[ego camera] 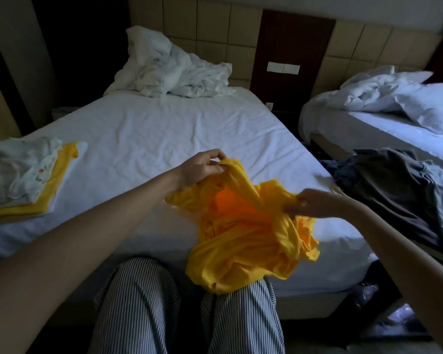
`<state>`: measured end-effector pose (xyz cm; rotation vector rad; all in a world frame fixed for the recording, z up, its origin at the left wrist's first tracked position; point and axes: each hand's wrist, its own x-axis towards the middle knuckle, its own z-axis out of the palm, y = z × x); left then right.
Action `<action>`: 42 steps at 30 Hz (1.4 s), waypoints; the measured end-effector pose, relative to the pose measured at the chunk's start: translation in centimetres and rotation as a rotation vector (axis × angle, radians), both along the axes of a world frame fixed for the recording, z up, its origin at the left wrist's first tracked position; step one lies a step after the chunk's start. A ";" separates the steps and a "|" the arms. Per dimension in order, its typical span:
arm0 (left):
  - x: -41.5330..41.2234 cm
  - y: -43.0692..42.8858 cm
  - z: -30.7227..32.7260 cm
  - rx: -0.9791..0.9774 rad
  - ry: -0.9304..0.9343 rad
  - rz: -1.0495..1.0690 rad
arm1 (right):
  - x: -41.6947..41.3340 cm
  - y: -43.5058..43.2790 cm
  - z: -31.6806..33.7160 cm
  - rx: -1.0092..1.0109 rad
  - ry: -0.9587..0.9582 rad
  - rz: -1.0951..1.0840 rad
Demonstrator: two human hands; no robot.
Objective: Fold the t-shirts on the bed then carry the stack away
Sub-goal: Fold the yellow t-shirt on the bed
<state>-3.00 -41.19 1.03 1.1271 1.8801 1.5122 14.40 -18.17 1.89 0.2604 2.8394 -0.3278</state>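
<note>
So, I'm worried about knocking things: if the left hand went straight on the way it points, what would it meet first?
Only the yellow t-shirt it pinches; beyond that the left hand points over bare bed sheet, so the way looks free, though depth is unclear.

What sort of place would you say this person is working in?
Most likely a twin hotel room: the near bed and a second bed, both white-sheeted, back onto one padded headboard wall, with a switch plate on the dark wood panel between them.
</note>
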 end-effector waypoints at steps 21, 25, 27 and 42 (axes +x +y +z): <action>1.5 -5.9 9.9 -1.066 0.399 -0.179 | -5.2 -6.3 9.1 -0.887 0.438 0.104; 0.6 -6.8 10.0 -1.393 0.861 -0.018 | -5.7 -6.9 8.3 -0.314 0.067 0.227; -0.2 -7.3 11.2 -1.314 1.052 0.149 | -6.1 -7.2 7.5 -0.013 -0.053 0.244; -4.0 -9.8 13.3 -0.857 1.244 0.640 | -6.6 -6.6 9.2 -0.452 0.801 0.074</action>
